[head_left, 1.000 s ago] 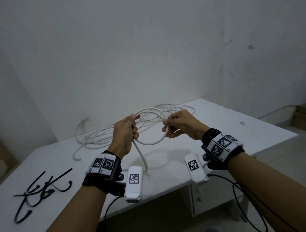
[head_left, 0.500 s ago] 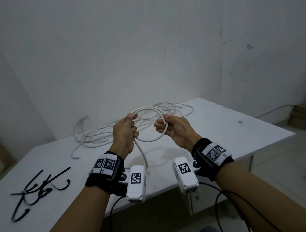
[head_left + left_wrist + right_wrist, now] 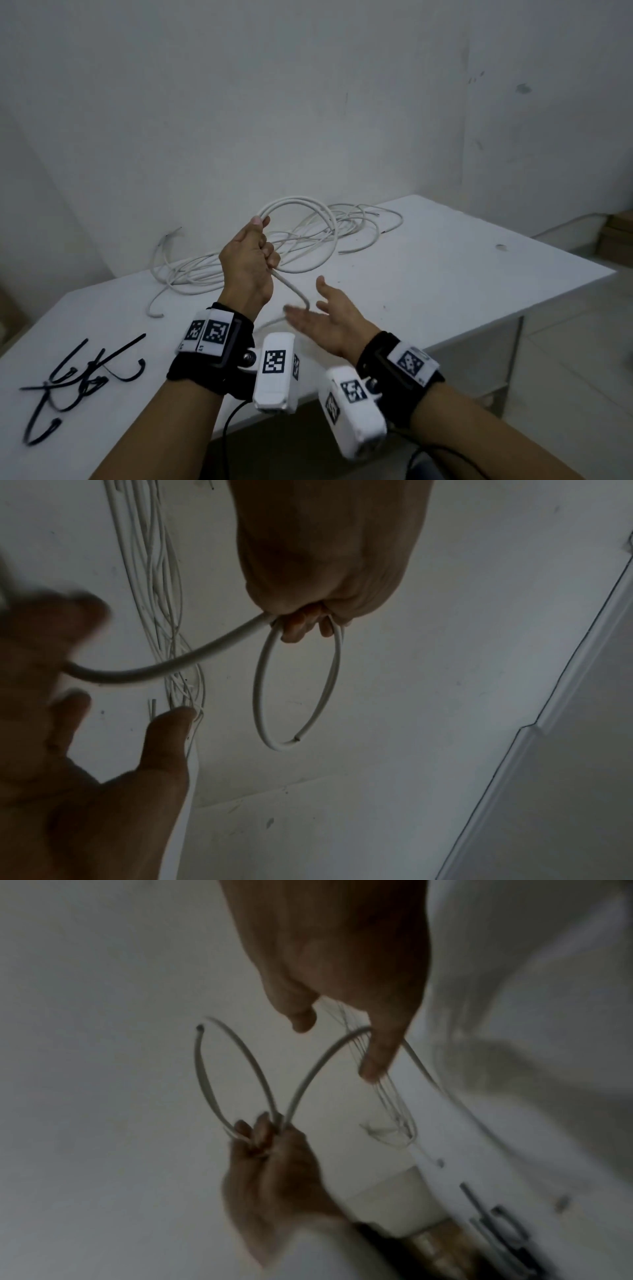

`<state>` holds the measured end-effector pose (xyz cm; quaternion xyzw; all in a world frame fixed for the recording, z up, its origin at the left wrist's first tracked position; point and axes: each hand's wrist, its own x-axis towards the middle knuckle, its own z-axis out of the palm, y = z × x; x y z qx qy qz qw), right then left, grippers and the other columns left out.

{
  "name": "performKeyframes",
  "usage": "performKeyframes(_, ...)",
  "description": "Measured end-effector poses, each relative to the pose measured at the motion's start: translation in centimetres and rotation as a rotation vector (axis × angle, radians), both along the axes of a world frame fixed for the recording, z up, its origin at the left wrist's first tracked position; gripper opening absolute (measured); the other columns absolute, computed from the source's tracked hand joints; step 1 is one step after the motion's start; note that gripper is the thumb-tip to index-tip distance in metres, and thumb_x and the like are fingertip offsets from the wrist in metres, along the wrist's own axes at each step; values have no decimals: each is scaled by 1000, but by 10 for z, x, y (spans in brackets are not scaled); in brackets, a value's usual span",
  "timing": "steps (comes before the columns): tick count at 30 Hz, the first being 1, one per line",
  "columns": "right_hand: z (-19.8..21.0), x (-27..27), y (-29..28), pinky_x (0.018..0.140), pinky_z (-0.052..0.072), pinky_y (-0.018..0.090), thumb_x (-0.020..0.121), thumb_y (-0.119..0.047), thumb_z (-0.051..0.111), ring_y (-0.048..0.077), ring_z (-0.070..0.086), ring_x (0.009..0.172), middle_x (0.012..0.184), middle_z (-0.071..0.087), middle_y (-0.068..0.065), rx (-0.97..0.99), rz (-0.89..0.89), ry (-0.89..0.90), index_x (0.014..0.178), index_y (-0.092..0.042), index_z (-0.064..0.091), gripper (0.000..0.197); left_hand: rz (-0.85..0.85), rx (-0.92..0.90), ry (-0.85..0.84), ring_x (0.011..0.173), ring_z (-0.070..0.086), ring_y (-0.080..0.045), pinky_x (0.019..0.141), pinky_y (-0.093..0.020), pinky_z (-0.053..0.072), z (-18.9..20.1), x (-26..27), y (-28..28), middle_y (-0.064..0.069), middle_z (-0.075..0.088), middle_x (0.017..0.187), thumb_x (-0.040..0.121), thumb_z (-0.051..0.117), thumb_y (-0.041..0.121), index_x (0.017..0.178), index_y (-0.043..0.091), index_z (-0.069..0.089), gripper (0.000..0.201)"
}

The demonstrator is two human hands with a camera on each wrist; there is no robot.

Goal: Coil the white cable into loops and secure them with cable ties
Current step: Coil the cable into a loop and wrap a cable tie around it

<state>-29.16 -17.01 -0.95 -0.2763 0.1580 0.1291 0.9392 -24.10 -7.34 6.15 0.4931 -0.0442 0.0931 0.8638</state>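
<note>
My left hand [image 3: 260, 250] is raised above the table and grips a small loop of the white cable [image 3: 318, 263] in its fist. The left wrist view shows the same loop [image 3: 263, 685] hanging from the curled fingers [image 3: 301, 627]. From the fist a cable strand [image 3: 294, 291] slopes down to my right hand [image 3: 315, 308], which lies low and palm up with its fingers spread. That strand [image 3: 318, 1064] runs across the right fingers [image 3: 377, 1053] in the blurred right wrist view. Several black cable ties [image 3: 78, 380] lie at the table's near left.
Most of the cable lies in a loose tangle [image 3: 191, 270] along the back of the white table [image 3: 462, 274], against the wall. The table's near edge is just under my wrists. Cardboard boxes [image 3: 616, 236] stand on the floor at far right.
My right hand has let go of the loop, dropped toward me and opened under the trailing strand. The left hand has kept its grip on the loop.
</note>
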Motion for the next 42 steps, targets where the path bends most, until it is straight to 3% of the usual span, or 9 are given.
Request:
performKeyframes(2,3,20,-2,50,52,32,100,-11,40,22,49,61,78,53,17,214,-233,27,95,-2,40,10,0,-3,14,36,29,-3,34,-16,25,0,-3,4,11,36,41,97,52,16,92,5,62,16)
performKeyframes(5,12,36,-17,54,38,28,99,-2,26,17,36,56,65,39,8,241,-397,19,73,-7,39,29,29,11,25,36,29,-3,33,-16,26,-2,-3,17,11,38,42,97,52,17,92,6,62,16)
performKeyframes(11,18,24,-33,42,41,22,96,-15,48,10,39,41,56,43,-1,-216,-308,-336,100,-9,62,15,80,125,40,42,30,-5,35,-17,27,-17,-9,29,13,49,48,96,54,16,91,5,65,16)
performKeyframes(17,21,21,-46,45,41,24,98,-11,45,10,41,51,67,47,-1,-498,-263,-468,104,-13,60,17,53,198,57,41,28,-6,35,-18,27,-30,-9,23,14,49,46,96,55,16,89,6,65,16)
performKeyframes(27,20,27,-42,57,39,21,94,-16,45,12,49,72,90,55,4,-1198,-431,-538,77,-21,52,20,0,291,40,45,24,-9,40,-20,24,-44,-12,13,7,28,50,95,57,19,90,7,68,18)
performKeyframes(30,17,27,-43,57,45,29,97,-14,40,18,56,69,83,59,7,-1052,-415,-507,85,-13,51,16,2,311,19,46,24,-10,41,-21,25,-45,-12,13,7,28,50,95,57,20,91,6,68,18)
performKeyframes(32,17,22,-43,47,46,28,99,-12,37,17,57,53,77,60,7,-896,-393,-533,92,-9,52,16,9,336,-3,45,25,-9,41,-21,25,-45,-13,12,8,29,49,95,57,21,92,6,68,19)
performKeyframes(36,15,18,-43,40,41,24,99,-12,38,13,47,47,69,53,6,-903,-430,-602,99,-15,59,21,25,412,-35,44,26,-9,41,-22,27,-44,-14,10,5,29,50,95,56,21,93,8,70,20)
performKeyframes(42,15,13,-43,38,37,21,95,-18,53,13,52,48,75,60,4,-913,-377,-691,97,-17,54,2,0,482,-25,44,30,-8,42,-22,30,-43,-16,11,7,32,48,95,56,24,95,7,71,23)
